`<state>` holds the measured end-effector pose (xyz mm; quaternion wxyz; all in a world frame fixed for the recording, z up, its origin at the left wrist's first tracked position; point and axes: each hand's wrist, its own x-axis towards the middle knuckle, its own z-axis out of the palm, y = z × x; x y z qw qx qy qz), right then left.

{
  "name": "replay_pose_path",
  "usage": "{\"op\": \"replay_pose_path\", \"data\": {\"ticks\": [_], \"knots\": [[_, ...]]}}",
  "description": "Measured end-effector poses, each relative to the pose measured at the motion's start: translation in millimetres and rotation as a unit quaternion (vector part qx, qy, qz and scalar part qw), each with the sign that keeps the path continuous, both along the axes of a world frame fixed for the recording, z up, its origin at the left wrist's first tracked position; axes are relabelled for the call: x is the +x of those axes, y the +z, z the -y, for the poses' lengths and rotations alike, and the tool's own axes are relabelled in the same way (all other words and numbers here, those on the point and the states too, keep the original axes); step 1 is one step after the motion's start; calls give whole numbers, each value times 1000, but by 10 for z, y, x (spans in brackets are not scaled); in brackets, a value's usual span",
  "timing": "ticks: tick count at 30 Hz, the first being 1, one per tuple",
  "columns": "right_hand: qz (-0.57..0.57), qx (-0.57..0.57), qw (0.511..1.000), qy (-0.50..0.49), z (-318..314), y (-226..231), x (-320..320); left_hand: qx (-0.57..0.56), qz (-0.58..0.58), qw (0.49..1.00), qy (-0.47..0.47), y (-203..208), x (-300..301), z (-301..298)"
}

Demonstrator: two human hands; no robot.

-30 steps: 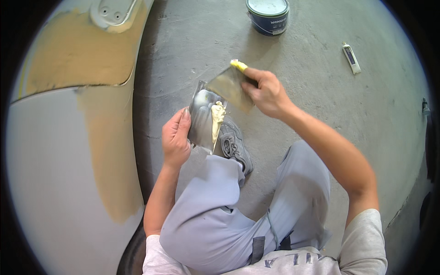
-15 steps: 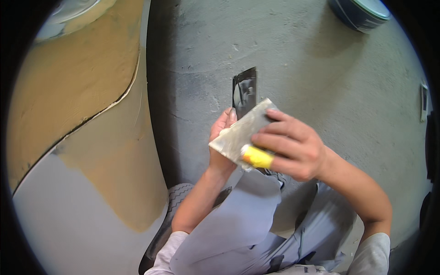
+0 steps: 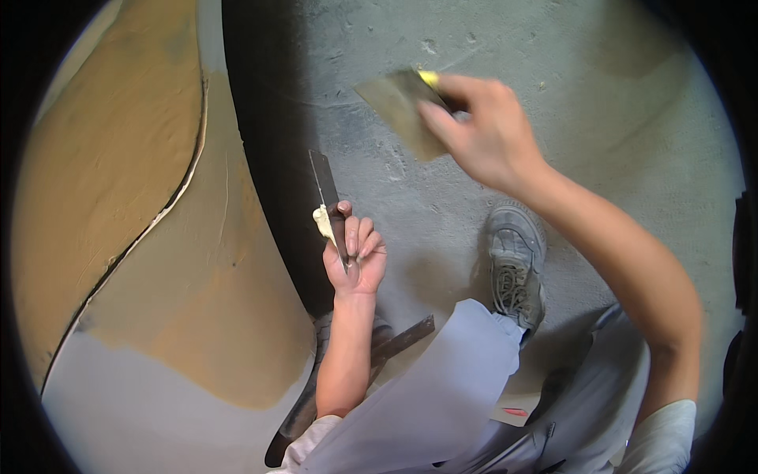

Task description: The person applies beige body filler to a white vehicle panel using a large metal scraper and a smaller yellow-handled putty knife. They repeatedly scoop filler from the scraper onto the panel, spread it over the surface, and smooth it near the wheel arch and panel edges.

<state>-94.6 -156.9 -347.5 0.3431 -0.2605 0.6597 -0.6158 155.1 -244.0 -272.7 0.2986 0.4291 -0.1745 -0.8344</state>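
Grey concrete floor (image 3: 632, 158) spans the centre and right of the frame; a curved tan-and-grey panel (image 3: 181, 276) fills the left. At centre, the left hand (image 3: 362, 257) pinches a dark plate (image 3: 325, 180) — seen nearly edge-on, cream paste (image 3: 320, 218) on its left side. At upper centre, the right hand (image 3: 489, 130) pinches a spreader (image 3: 403, 110) — apart from the plate.

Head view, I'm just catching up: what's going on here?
A person's left hand holds a dark flat plate tilted nearly edge-on to the camera, with a lump of pale paste on it. The right hand grips a thin flat spreader, apart from the plate and farther from the body. On the left is curved grey bodywork with broad tan patches; neither tool touches it.
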Motion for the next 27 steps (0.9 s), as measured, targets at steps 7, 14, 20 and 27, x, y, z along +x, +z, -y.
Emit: {"op": "replay_pose_path", "data": {"ticks": [7,14,20,27], "knots": [[222,-15,975,18,1142,431,207,30,14,999,-8,-227,386,164],[323,-63,941,-83,1522,544,143,50,50,997,21,-241,527,142],[271,-51,959,-60,1413,548,185,46,55,997,27,-270,531,144],[321,-55,945,-35,1445,556,91,11,16,1000,3,-370,375,480]]}}
